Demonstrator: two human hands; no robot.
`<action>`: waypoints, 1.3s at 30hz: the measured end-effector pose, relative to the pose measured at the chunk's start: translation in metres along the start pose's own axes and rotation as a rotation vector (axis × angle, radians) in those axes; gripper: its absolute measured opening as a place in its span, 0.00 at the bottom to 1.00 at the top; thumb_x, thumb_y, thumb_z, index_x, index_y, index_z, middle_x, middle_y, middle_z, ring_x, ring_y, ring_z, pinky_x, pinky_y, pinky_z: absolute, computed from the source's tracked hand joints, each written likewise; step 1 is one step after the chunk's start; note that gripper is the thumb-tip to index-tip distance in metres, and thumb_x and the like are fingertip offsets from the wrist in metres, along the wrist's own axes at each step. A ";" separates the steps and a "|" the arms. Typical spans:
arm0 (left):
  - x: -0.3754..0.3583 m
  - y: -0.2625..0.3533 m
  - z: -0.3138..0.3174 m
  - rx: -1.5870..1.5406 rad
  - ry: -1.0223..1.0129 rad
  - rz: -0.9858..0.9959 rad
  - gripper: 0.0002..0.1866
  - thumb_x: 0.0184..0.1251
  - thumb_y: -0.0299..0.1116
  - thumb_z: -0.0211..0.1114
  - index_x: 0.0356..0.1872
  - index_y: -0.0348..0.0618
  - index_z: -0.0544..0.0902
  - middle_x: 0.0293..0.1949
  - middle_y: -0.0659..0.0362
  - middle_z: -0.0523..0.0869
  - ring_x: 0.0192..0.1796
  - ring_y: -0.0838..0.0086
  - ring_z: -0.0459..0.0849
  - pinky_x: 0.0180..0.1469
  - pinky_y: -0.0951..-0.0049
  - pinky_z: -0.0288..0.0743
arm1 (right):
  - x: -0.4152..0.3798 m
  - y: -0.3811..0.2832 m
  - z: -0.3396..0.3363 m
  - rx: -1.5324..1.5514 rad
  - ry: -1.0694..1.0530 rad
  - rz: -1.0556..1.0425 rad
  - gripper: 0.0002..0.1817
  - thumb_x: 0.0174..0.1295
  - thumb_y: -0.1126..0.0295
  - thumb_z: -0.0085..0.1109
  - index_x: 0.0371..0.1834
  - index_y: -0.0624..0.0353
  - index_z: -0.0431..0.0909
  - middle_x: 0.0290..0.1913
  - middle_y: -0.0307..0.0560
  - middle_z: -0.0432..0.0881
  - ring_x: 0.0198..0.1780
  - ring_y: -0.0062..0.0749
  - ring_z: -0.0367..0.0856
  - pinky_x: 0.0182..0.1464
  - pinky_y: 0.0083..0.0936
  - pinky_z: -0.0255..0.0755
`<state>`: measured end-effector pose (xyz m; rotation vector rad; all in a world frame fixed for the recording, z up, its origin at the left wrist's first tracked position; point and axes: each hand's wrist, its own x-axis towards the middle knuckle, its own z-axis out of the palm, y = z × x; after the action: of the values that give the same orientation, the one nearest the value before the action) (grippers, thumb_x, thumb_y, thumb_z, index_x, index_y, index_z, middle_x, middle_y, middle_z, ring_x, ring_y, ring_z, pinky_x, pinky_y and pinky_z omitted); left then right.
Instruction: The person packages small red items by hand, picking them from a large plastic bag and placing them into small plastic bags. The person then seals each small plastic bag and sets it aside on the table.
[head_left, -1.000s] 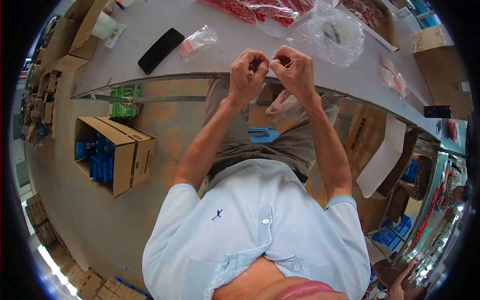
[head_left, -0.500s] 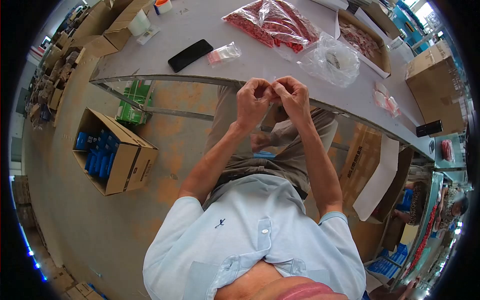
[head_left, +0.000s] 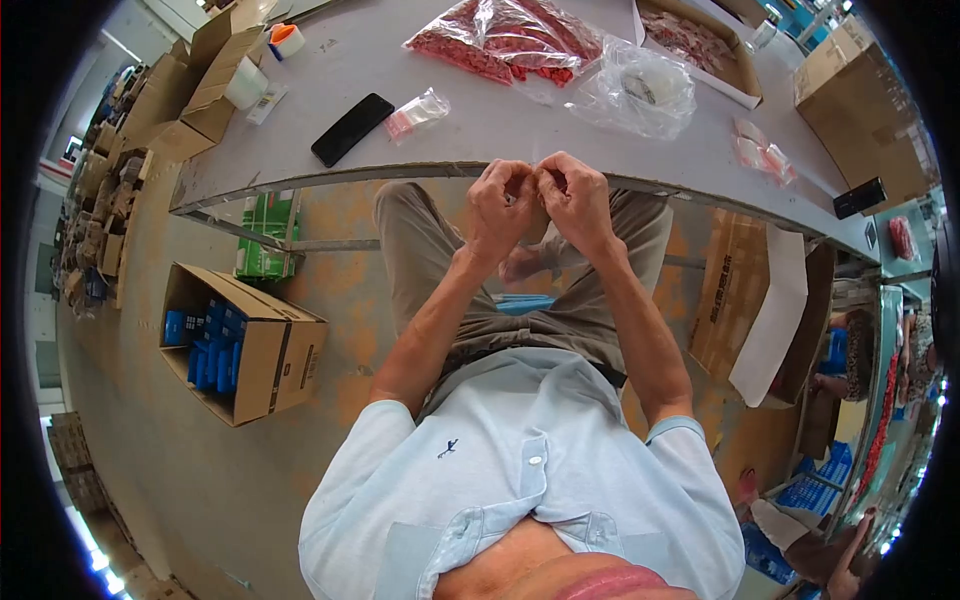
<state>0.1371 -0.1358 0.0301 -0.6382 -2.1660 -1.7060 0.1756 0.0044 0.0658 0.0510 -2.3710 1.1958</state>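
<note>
My left hand (head_left: 497,212) and my right hand (head_left: 577,203) meet at the table's front edge, fingertips pinched together. Whatever lies between them is too small or too hidden to name; a faint clear sliver may show above the fingertips. Beyond them on the grey table (head_left: 465,140) lies a large clear bag of red pieces (head_left: 505,45). Right of that sits a crumpled clear plastic bag (head_left: 640,95) with a ring shape in it. A small clear packet with pink contents (head_left: 417,115) lies to the left, beside a black phone (head_left: 352,130).
A shallow carton of reddish pieces (head_left: 690,45) and a closed cardboard box (head_left: 865,120) stand at the right. More small packets (head_left: 762,152) lie near it. Tape rolls (head_left: 286,40) sit back left. On the floor is an open box of blue packs (head_left: 280,345).
The view has shifted, so the table's contents appear farther left. One knee has swung out to the left. Both hands keep their pinch, a little closer together.
</note>
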 end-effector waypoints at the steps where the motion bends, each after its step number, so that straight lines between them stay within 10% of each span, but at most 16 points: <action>1: 0.000 -0.002 -0.002 0.047 -0.021 0.039 0.05 0.71 0.25 0.70 0.43 0.34 0.86 0.38 0.54 0.89 0.36 0.73 0.88 0.41 0.71 0.83 | -0.001 -0.001 0.000 0.001 0.001 0.003 0.05 0.69 0.73 0.62 0.40 0.65 0.83 0.35 0.58 0.87 0.36 0.52 0.88 0.42 0.41 0.80; 9: -0.005 -0.005 0.009 0.013 -0.030 -0.015 0.05 0.67 0.24 0.69 0.40 0.34 0.87 0.37 0.52 0.89 0.36 0.64 0.90 0.41 0.66 0.83 | -0.007 0.012 0.004 -0.112 -0.012 -0.027 0.06 0.71 0.72 0.60 0.42 0.65 0.81 0.40 0.59 0.87 0.41 0.57 0.87 0.44 0.45 0.80; 22: 0.001 -0.013 0.025 -0.084 0.012 -0.228 0.06 0.70 0.27 0.69 0.41 0.33 0.87 0.31 0.58 0.88 0.34 0.79 0.84 0.38 0.74 0.80 | -0.001 0.020 0.005 -0.138 -0.019 0.070 0.08 0.71 0.71 0.59 0.39 0.65 0.81 0.36 0.63 0.87 0.41 0.60 0.87 0.45 0.48 0.79; 30: 0.013 -0.011 0.026 -0.149 -0.073 -0.179 0.06 0.72 0.26 0.69 0.42 0.32 0.87 0.32 0.56 0.91 0.35 0.79 0.87 0.39 0.75 0.82 | 0.010 0.026 -0.011 0.390 -0.048 0.385 0.08 0.74 0.73 0.61 0.44 0.67 0.86 0.34 0.46 0.90 0.33 0.21 0.89 0.37 0.22 0.85; 39: 0.029 -0.012 0.040 -0.129 -0.071 -0.092 0.05 0.71 0.25 0.69 0.41 0.33 0.86 0.34 0.57 0.89 0.35 0.77 0.88 0.39 0.75 0.83 | 0.030 0.021 -0.024 0.117 -0.102 0.314 0.08 0.73 0.72 0.61 0.43 0.67 0.85 0.34 0.48 0.90 0.31 0.25 0.89 0.34 0.27 0.84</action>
<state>0.1072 -0.0950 0.0256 -0.6512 -2.1775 -1.9112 0.1536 0.0413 0.0751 -0.2360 -2.4586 1.5086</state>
